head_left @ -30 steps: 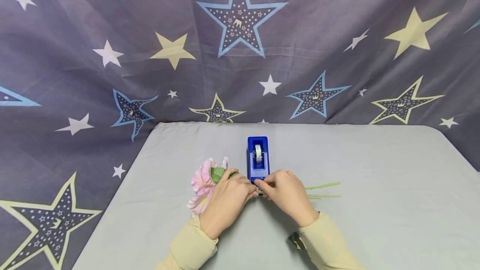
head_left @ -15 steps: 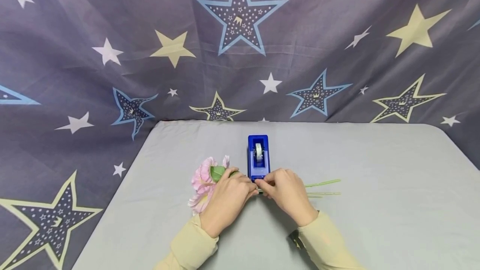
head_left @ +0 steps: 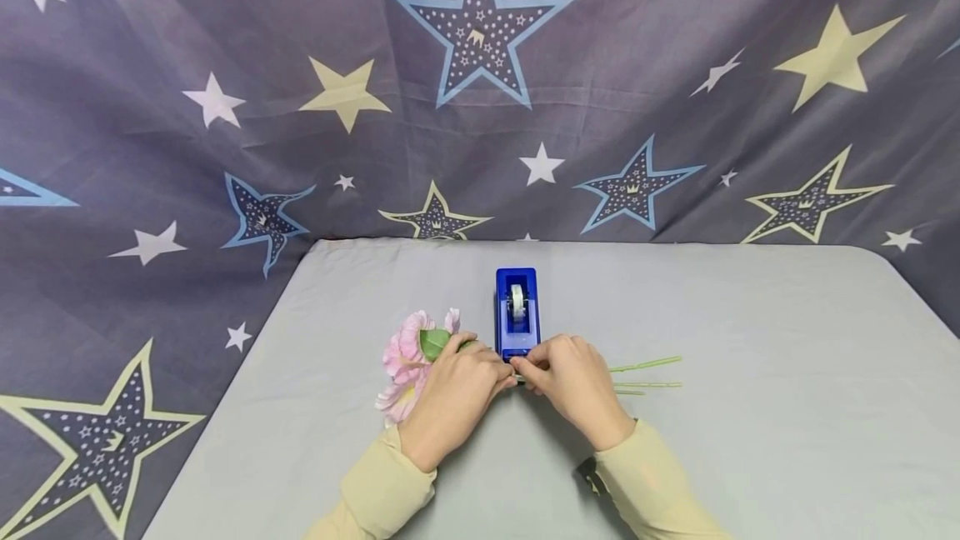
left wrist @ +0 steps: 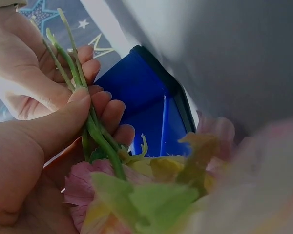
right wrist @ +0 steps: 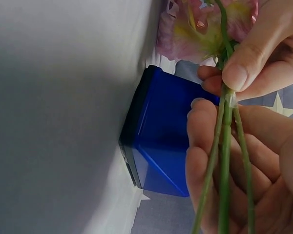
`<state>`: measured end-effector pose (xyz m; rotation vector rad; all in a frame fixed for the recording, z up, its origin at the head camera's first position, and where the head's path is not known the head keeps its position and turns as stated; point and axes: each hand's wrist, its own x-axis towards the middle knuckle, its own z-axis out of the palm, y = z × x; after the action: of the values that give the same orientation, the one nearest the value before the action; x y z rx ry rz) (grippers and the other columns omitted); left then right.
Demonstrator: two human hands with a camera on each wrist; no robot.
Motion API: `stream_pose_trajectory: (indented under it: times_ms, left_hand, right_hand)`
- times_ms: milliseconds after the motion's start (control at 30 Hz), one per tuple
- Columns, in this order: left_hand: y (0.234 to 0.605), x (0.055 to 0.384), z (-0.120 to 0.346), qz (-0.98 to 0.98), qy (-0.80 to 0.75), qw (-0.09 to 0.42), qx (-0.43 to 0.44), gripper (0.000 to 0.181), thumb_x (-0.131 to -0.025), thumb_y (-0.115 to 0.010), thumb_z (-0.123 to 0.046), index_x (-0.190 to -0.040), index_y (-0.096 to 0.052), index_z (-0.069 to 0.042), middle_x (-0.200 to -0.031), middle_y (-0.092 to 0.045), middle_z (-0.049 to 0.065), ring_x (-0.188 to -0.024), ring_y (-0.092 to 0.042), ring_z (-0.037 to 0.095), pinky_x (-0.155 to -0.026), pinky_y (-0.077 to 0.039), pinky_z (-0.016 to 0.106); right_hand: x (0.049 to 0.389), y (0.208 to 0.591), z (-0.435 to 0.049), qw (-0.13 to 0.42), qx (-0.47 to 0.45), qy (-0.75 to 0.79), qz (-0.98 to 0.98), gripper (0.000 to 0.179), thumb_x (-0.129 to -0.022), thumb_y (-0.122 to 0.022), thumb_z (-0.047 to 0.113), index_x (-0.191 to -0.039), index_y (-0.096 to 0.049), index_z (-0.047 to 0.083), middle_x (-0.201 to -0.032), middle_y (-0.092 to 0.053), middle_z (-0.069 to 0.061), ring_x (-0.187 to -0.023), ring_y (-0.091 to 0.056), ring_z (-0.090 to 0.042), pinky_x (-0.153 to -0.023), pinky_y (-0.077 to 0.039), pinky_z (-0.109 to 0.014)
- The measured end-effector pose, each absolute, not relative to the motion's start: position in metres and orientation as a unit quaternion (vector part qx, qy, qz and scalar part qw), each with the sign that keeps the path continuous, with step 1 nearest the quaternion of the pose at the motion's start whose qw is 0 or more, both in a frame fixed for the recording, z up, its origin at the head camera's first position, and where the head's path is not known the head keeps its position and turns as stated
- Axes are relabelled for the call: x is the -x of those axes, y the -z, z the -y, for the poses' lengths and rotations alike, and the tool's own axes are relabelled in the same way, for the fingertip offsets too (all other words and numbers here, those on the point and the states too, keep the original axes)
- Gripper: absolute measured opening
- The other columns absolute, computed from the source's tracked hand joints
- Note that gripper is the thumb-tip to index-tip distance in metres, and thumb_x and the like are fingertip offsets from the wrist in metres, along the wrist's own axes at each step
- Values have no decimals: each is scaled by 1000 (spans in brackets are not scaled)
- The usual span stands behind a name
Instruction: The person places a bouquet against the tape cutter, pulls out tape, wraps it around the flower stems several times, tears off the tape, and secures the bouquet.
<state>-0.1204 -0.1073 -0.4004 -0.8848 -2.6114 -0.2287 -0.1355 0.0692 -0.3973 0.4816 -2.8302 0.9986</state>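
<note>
Pink artificial flowers point(head_left: 405, 352) lie at the left, with green stems point(head_left: 647, 363) running out to the right. My left hand point(head_left: 453, 394) pinches the stems just below the blooms, its thumb on top in both wrist views. Right beside it, my right hand point(head_left: 572, 386) has its fingers curled behind the stems, its thumb close to the left thumb. A small clear piece of tape point(right wrist: 230, 98) sits around the stems between the hands. Directly beyond the hands stands a blue tape dispenser point(head_left: 517, 340) holding a roll of tape point(head_left: 517, 303); the hands partly cover its near end.
A pale grey cloth covers the table point(head_left: 750, 440). Behind it hangs a dark curtain point(head_left: 480, 148) printed with stars. A small dark object point(head_left: 589, 477) shows beneath the right sleeve.
The head view has tilted slightly, lifting the table scene a few pixels. Both hands keep nearly the same hold on the stems; the stem ends shift very slightly.
</note>
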Motion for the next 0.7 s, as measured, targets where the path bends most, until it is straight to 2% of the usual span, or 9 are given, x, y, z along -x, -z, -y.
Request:
stream_pose_trajectory:
  times_ms: [700]
  left_hand:
    - [401, 121, 106, 928, 78, 182, 316, 17, -93, -66, -32, -84, -75, -21, -84, -74, -9, -88, -67, 13, -104, -42, 38]
  right_hand:
    - [136, 398, -70, 53, -156, -339, 926, 31, -87, -75, 22, -56, -71, 19, -49, -58, 15, -49, -49, 0, -51, -40, -23]
